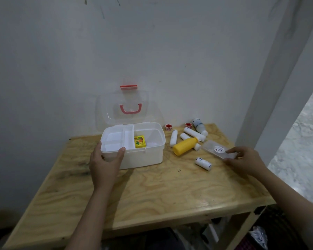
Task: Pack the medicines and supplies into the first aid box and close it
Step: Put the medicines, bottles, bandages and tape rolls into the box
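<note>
The white first aid box (143,157) stands open on the wooden table, its clear lid (123,109) with a red handle leaning back against the wall. Inside are a white divided tray (116,141) and a small yellow carton (140,141). My left hand (105,161) grips the box's front left corner, thumb over the rim. My right hand (246,159) holds a flat clear plastic case (218,150) lying on the table to the right. Beside it lie a yellow bottle (183,146), several white bandage rolls (203,163), two red tape rolls (168,127) and a white bottle (199,127).
The wooden table (152,195) stands in a corner against a white wall. A white pillar (278,87) rises at the right rear. The table's right edge drops to a pale floor (300,141). Dark items sit under the table.
</note>
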A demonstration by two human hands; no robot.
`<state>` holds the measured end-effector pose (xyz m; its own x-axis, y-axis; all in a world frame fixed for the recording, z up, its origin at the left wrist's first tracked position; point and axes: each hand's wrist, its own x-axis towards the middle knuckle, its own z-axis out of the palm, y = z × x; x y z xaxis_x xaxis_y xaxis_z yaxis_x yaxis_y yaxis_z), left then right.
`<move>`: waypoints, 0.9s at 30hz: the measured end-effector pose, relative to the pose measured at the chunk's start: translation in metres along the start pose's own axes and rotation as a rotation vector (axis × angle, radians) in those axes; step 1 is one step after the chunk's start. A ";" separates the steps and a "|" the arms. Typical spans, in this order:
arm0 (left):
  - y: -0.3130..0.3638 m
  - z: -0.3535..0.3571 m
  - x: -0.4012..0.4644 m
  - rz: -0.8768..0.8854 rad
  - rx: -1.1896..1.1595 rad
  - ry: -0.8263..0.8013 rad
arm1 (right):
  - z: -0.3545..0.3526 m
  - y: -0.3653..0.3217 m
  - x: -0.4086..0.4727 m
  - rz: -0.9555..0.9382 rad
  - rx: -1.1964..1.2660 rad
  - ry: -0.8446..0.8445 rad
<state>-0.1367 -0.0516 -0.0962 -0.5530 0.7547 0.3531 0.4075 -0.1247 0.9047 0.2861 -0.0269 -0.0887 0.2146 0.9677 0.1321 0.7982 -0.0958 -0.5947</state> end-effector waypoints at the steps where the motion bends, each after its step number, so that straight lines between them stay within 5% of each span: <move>1: 0.001 0.000 0.000 -0.001 0.001 -0.002 | -0.002 -0.001 -0.003 -0.001 0.019 0.021; 9: 0.000 -0.001 0.001 0.009 0.008 -0.004 | -0.035 -0.047 -0.020 -0.180 0.292 0.284; 16: 0.003 -0.002 0.000 0.002 0.001 -0.003 | -0.026 -0.128 -0.016 -0.435 0.427 0.164; 27: 0.004 -0.002 0.002 -0.022 -0.007 -0.010 | 0.031 -0.219 0.013 -0.605 0.138 -0.117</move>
<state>-0.1376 -0.0524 -0.0915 -0.5546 0.7635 0.3309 0.3899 -0.1129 0.9139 0.0968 0.0139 0.0184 -0.3208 0.8613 0.3940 0.6779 0.4994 -0.5396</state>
